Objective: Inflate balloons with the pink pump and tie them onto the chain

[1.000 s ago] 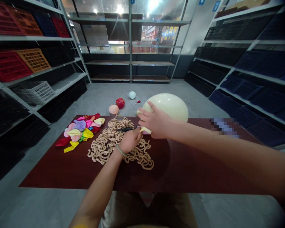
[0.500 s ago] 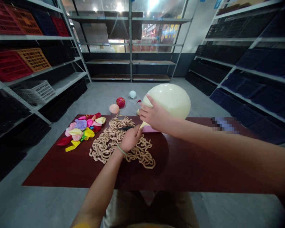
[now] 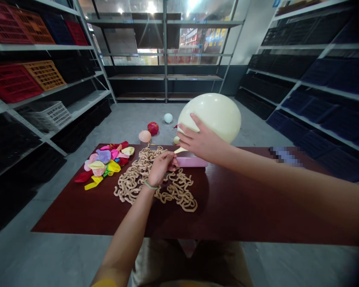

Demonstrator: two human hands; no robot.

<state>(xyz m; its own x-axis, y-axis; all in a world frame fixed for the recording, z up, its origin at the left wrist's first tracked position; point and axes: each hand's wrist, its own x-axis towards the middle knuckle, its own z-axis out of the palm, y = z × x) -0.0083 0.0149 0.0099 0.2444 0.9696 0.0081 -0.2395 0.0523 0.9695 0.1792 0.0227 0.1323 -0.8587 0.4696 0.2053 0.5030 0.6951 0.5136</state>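
A large pale yellow balloon (image 3: 218, 115) is inflated above the far edge of the table, its neck pointing down to the left. My left hand (image 3: 164, 164) pinches the end of that neck. Against the near left side of the balloon rests my right hand (image 3: 199, 139), fingers spread and palm on the rubber. Beneath the balloon stands a pink tray (image 3: 191, 162). A tangled heap of beige, rope-like loops (image 3: 128, 183) lies under and around my left hand.
Uninflated coloured balloons (image 3: 104, 159) lie at the left of the dark red table (image 3: 77, 213). A blurred object (image 3: 285, 156) is at the far right. Small inflated balloons, one red (image 3: 152, 128), rest on the floor beyond. Shelves with crates (image 3: 12, 81) line the sides.
The balloon and my right hand have risen slightly. My left hand has shifted a little left and up, and more of the balloon's neck and the pink tray now shows.
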